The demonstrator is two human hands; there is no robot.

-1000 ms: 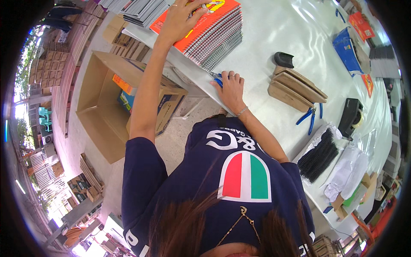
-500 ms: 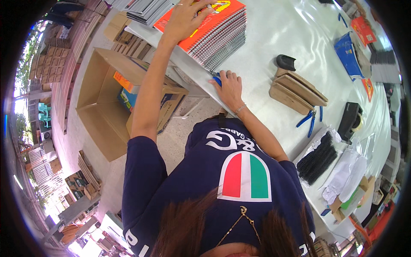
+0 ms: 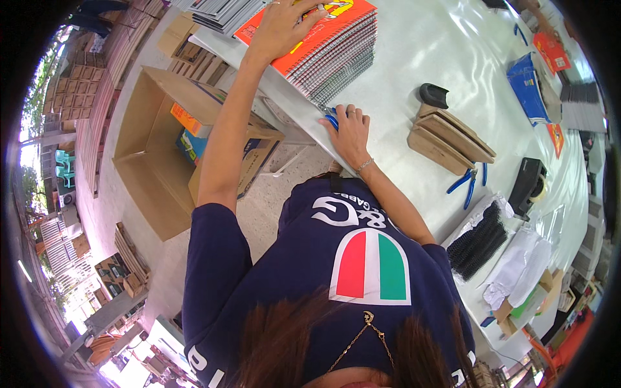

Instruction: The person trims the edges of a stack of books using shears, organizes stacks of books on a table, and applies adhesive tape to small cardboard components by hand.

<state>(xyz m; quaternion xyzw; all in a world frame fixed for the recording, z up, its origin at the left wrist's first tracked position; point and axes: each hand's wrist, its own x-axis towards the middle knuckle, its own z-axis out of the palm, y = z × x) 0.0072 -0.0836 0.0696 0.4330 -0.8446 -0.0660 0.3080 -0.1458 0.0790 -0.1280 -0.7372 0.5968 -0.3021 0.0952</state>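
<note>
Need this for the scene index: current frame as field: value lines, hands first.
left hand: on top of the stack of spiral-bound books, orange cover uppermost; fingers partly cut off by frame
right hand: holding blue-handled pliers by the stack's near corner
table: white, glossy
right of hands: wooden stand, second pliers, black tape dispenser
floor, left: open cardboard box, items inside

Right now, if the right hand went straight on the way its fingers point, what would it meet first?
Probably the coil-bound edge of the notebook stack, just beyond the right hand and the blue-handled tool in its grip; the exact gap is hard to judge.
</note>
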